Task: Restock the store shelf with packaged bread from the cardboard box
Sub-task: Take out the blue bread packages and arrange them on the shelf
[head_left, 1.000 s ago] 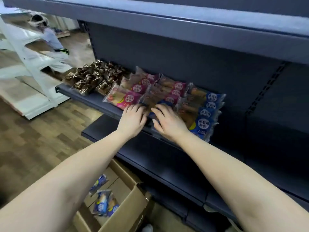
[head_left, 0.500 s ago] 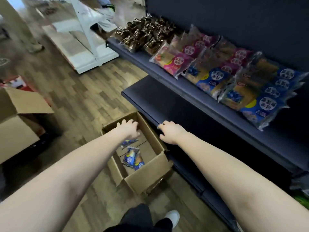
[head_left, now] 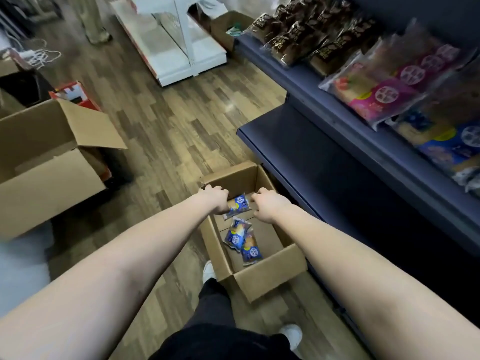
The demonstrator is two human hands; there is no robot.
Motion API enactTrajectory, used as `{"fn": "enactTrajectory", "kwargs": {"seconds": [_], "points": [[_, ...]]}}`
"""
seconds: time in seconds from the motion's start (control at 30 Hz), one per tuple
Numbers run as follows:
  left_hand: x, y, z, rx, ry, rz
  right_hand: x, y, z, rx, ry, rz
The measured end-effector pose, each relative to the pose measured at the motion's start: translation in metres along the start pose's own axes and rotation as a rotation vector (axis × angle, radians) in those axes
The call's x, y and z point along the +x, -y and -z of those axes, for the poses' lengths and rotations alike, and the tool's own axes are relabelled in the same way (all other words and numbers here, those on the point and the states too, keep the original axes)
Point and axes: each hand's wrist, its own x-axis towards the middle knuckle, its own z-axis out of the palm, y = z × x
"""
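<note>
Fingers of the left hand (head_left: pixel 217 201) curled on a blue plastic-wrapped bread packet (head_left: pixel 237 206) lying crosswise in the open brown cardboard box (head_left: pixel 270 278); the right hand (head_left: pixel 268 206), loosely curled and empty, hovered just beside it.

Head camera looks steeply down, from above, onto the cardboard box (head_left: pixel 270 279).

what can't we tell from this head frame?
- Left hand grip on the blue bread pack: fingers curl out of sight.
- Right hand: fingertips hidden, contact unclear.
- Cardboard box near corner floor: its own wall blocks it.
- Shelf packs: right edge crops them.
- Pack print: blurred.
</note>
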Motion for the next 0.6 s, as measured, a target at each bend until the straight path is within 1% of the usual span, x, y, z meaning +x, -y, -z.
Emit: {"fn": "enactTrajectory", "kwargs": {"seconds": [0.17, 0.27, 0.4, 0.6], "points": [[0.046, 0.041, 0.027, -0.012, -0.002, -0.1, 0.051, 0.016, 0.004, 0.072, 0.035, -0.108], [0.071, 0.056, 0.028, -0.038, 0.031, -0.154, 0.079, 0.021, 0.002, 0.135, 0.055, -0.19], [0.106, 0.061, 0.009, -0.088, 0.079, -0.218, 0.109, 0.022, -0.017, 0.225, 0.08, -0.254], [0.16, 0.044, -0.049, -0.132, 0.204, -0.222, 0.15, 0.01, -0.078, 0.319, 0.131, -0.296]]}}
